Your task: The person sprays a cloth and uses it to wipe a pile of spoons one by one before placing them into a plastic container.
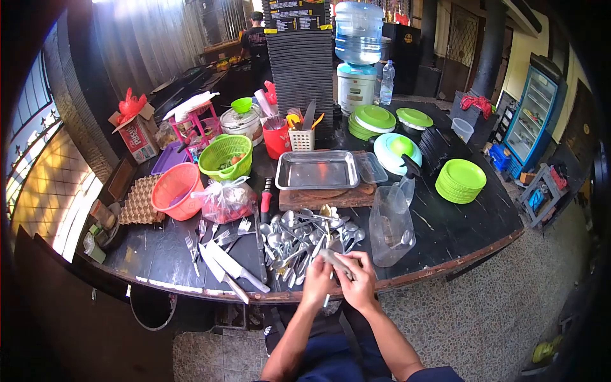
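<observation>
My left hand (316, 281) is closed around a thin piece of metal cutlery whose handle (326, 300) sticks out below; its other end is hard to make out. Fingers of my right hand (358, 281) are bent round a greyish cloth (335, 260), which meets the left fingers. Just beyond both hands lies a heap of metal spoons (298, 240). To its left are several forks (191, 246) and two white-bladed knives (230, 260). A clear plastic container (389, 232) with a spoon inside stands to the right of my hands.
A metal tray (317, 170) rests on a wooden board (299, 199). Green plates (461, 180) are stacked at right. A pink basin (176, 190), a green basket (225, 156) and an egg tray (141, 202) stand at left. At the back, a person (256, 48) stands near a water dispenser (358, 86).
</observation>
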`<state>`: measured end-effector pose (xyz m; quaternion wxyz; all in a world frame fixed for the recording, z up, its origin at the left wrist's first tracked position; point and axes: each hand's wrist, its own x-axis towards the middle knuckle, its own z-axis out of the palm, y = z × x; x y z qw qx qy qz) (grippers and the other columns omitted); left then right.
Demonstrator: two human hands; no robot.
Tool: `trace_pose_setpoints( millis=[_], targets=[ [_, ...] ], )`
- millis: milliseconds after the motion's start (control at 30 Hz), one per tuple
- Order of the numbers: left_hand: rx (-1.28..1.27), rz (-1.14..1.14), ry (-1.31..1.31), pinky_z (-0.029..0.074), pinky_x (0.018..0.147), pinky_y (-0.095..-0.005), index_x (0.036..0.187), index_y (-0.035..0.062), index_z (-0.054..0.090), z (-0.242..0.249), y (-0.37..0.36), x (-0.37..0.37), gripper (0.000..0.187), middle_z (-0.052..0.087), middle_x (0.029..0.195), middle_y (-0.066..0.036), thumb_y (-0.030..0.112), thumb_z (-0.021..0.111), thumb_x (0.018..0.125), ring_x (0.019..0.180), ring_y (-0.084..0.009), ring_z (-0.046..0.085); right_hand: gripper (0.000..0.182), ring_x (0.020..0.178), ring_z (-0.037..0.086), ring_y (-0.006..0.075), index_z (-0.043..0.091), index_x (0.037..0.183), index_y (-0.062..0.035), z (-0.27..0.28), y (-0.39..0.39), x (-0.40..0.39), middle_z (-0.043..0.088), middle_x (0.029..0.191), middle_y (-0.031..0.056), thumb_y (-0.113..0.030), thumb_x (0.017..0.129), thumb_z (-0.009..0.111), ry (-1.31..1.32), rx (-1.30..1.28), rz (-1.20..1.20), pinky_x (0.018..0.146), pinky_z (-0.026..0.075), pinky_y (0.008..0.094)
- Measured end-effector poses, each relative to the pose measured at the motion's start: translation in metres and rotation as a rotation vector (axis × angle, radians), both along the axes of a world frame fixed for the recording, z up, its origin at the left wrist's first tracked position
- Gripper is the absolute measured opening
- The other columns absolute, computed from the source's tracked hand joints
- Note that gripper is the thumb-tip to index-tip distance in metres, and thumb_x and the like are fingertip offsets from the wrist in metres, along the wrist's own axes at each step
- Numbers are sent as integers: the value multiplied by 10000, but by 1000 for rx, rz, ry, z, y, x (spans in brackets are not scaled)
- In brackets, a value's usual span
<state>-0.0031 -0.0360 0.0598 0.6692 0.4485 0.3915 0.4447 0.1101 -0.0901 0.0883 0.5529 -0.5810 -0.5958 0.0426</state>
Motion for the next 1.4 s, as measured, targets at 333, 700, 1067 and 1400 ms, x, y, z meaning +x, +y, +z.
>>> trace_pose_setpoints(
  millis=[333, 700, 1067, 1400],
  targets=[
    [299, -46, 337, 413, 515, -296, 946, -7, 600, 22, -7, 2, 253, 575, 637, -21, 187, 501, 1074, 552, -92, 520, 389, 933, 661, 283, 752, 1126, -47, 1, 22, 13, 629, 1013, 116, 73, 756, 752, 94, 88, -136, 798, 539, 376],
    [231, -219, 241, 355, 462, -257, 1012, 31, 545, 14, -3, -12, 218, 561, 653, -3, 235, 524, 1085, 520, -62, 457, 236, 875, 561, 80, 645, 1149, 0, -19, 26, 15, 646, 972, 4, -208, 1044, 609, 785, -26, -70, 772, 480, 270],
    [-52, 173, -61, 458, 571, -240, 1279, 49, 452, 6, -9, 7, 370, 652, 868, -54, 266, 635, 1042, 722, -67, 579, 284, 698, 562, 124, 654, 919, 11, -17, 3, -13, 600, 776, 28, -257, 984, 720, 315, -100, 107, 633, 471, 319],
    [-51, 217, -250, 568, 677, -275, 1040, 23, 617, -1, 20, -11, 121, 733, 942, -95, 141, 593, 1049, 738, -145, 697, 259, 673, 636, 235, 676, 943, 13, -17, -20, -21, 652, 796, 137, -216, 887, 782, 310, -513, 240, 642, 497, 396]
  ],
)
